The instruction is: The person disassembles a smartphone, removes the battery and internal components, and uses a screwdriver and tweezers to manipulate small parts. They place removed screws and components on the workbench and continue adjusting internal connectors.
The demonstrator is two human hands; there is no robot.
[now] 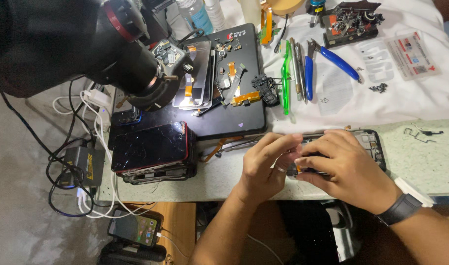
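An opened phone frame, black and stripped of its screen, is held flat at the near edge of the table, and both hands are closed on it. The left hand is curled around the frame's left end, with the thumb and forefinger pinched on its upper edge and a ring seen on one finger. The right hand is laid over the middle of the frame, its fingers folded down on the black body so that only the frame's right end is left uncovered; a dark wristband is worn on that wrist.

To the left of the frame, a stack of phones with a cracked red-edged screen is set on the table. Behind the frame, a dark tablet-like slab is strewn with orange flex cables and small boards. Further back and to the right of the frame, on a white cloth, green tweezers and blue-handled cutters are laid side by side. The black body of a microscope is hung over the table's far left, well apart from the frame.
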